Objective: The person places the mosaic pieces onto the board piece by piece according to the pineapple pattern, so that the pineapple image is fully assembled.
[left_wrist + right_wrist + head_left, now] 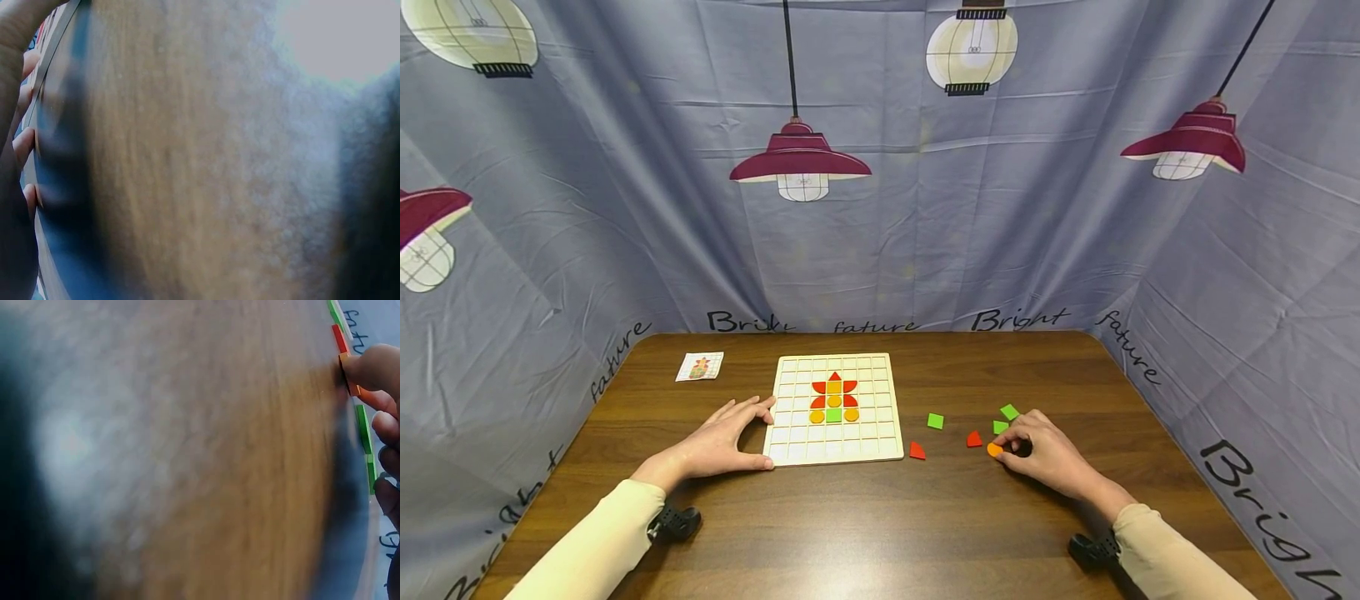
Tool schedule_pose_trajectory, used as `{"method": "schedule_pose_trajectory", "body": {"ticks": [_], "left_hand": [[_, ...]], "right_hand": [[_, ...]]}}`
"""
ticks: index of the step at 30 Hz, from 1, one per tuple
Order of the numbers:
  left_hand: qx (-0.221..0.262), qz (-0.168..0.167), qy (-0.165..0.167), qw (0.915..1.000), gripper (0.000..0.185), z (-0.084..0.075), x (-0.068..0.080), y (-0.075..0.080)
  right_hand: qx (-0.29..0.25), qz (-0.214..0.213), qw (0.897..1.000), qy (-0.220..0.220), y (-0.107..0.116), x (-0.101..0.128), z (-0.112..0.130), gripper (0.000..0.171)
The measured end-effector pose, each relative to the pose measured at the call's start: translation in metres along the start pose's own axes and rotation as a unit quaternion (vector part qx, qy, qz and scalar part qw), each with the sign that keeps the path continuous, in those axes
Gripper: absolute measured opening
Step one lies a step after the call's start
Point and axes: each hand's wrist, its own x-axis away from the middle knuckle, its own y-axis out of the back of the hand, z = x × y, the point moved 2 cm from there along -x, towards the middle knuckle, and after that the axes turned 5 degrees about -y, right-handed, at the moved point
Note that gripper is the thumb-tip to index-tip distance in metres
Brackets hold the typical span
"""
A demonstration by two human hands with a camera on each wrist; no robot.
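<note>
A white grid board [865, 446] lies on the brown table, with red, orange and green pieces [833, 401] set in a pattern at its middle. My left hand [752, 436] rests against the board's left edge, fingers spread and thumb at the near corner; in the left wrist view its fingers [22, 142] touch the board's rim [51, 57]. My right hand [1017, 447] lies to the right of the board and pinches an orange piece [995, 450] that sits on the table. The right wrist view shows a fingertip [375, 367] on the orange piece [345, 361].
Loose pieces lie between board and right hand: a green square [935, 421], two red pieces [917, 451] [973, 439] and two green ones [1009, 411] [1000, 427]. A small picture card [699, 366] sits at the back left. Curtains surround the table [880, 533].
</note>
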Motion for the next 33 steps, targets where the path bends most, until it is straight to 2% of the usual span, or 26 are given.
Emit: {"method": "schedule_pose_trajectory", "body": {"ticks": [6,14,19,26,33], "left_hand": [[-0.001,0.002,0.0,1.0,0.061,-0.001,0.0,0.001],[-0.001,0.003,-0.001,1.0,0.062,0.0,0.0,0.001],[0.001,0.006,0.004,1.0,0.063,-0.001,0.0,0.001],[0.001,0.005,0.003,1.0,0.062,-0.002,-0.001,0.002],[0.003,0.011,0.007,0.9999,0.061,-0.001,-0.001,0.001]], "right_hand": [[-0.017,-0.01,1.0,0.002,0.003,-0.016,0.01,0.019],[-0.047,0.002,0.999,0.026,-0.006,-0.057,0.042,0.019],[-0.062,0.029,0.997,0.044,-0.027,-0.086,0.073,0.017],[-0.052,0.063,0.993,0.09,-0.069,-0.117,0.118,0.017],[-0.034,0.068,0.991,0.109,-0.104,-0.135,0.143,0.016]]}}
